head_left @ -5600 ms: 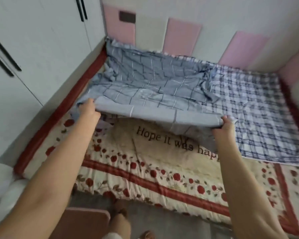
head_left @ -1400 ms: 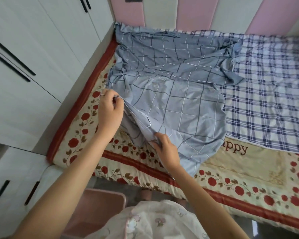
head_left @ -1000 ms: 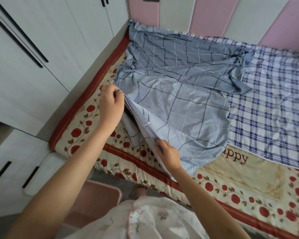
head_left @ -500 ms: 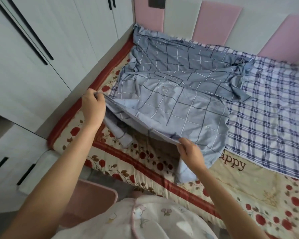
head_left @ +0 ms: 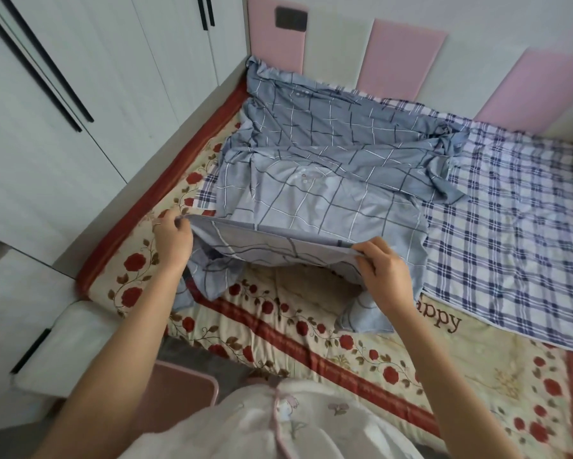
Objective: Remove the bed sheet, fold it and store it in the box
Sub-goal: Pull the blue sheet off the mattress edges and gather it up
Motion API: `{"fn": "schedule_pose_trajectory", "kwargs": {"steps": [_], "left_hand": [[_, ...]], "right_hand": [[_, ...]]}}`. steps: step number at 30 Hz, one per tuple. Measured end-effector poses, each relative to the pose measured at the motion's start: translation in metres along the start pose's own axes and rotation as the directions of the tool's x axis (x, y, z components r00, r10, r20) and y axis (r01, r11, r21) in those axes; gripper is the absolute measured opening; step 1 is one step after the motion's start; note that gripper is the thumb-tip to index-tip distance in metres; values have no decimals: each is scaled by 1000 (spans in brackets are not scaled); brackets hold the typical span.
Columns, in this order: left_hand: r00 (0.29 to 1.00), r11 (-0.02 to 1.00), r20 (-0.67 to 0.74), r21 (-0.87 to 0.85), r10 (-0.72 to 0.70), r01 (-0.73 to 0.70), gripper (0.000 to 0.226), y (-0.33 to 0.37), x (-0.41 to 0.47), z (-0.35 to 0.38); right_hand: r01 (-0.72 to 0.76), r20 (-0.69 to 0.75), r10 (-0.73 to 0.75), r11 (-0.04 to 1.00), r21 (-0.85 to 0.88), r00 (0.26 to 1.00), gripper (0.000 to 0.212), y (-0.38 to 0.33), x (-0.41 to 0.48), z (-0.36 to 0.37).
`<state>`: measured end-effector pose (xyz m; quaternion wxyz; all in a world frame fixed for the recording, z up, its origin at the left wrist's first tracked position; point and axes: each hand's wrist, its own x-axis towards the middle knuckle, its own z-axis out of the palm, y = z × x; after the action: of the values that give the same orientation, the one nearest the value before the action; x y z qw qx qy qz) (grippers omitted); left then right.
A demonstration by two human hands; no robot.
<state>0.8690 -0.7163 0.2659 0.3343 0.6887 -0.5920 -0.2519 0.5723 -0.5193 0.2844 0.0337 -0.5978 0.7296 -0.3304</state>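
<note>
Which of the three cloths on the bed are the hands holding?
The grey-blue wide-grid sheet: left hand and right hand grip its near edge. The navy plaid sheet and rose-print quilt lie flat.

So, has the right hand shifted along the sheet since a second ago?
Yes. The right hand, gripping the grey sheet by its edge, has moved rightward, closer to the "appy" lettering.

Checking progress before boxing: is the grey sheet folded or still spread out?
Partly folded: the grey sheet is doubled over itself, rumpled at the back; left hand and right hand pinch its lifted near edge.
</note>
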Motion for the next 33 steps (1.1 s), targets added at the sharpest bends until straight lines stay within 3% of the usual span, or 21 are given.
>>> {"fn": "schedule_pose_trajectory", "kwargs": {"steps": [3, 8, 12, 15, 20, 25, 28, 31, 33], "left_hand": [[1000, 1000, 17, -19, -9, 10, 23, -15, 3, 0], [997, 994, 15, 70, -82, 81, 23, -43, 6, 4], [998, 997, 33, 56, -57, 55, 22, -56, -6, 2], [993, 999, 120, 45, -15, 9, 21, -81, -12, 2], [983, 993, 174, 94, 56, -74, 20, -122, -40, 3], [946, 943, 318, 292, 65, -163, 20, -144, -58, 10], [875, 933, 484, 310, 12, -185, 48, -126, -68, 21], [724, 898, 638, 112, 263, -425, 83, -89, -85, 34], [666, 811, 521, -95, 534, -577, 80, -61, -97, 37]], "right_hand": [[34, 62, -32, 999, -26, 998, 8, -4, 3, -6], [-70, 355, 87, 996, -61, 931, 20, -4, 11, -5], [-4, 219, -2, 1000, 27, 976, 13, -7, 7, 1], [69, 150, -72, 997, 25, 986, 13, -13, 7, 3], [142, 169, -153, 987, 77, 974, 16, -31, 12, 2], [226, 204, -241, 970, 94, 949, 26, -52, 17, 2], [271, 226, -286, 958, 98, 931, 34, -62, 18, 5], [299, 238, -308, 951, 72, 921, 35, -68, 19, 10], [307, 255, -311, 950, 58, 916, 34, -70, 21, 12]]}}
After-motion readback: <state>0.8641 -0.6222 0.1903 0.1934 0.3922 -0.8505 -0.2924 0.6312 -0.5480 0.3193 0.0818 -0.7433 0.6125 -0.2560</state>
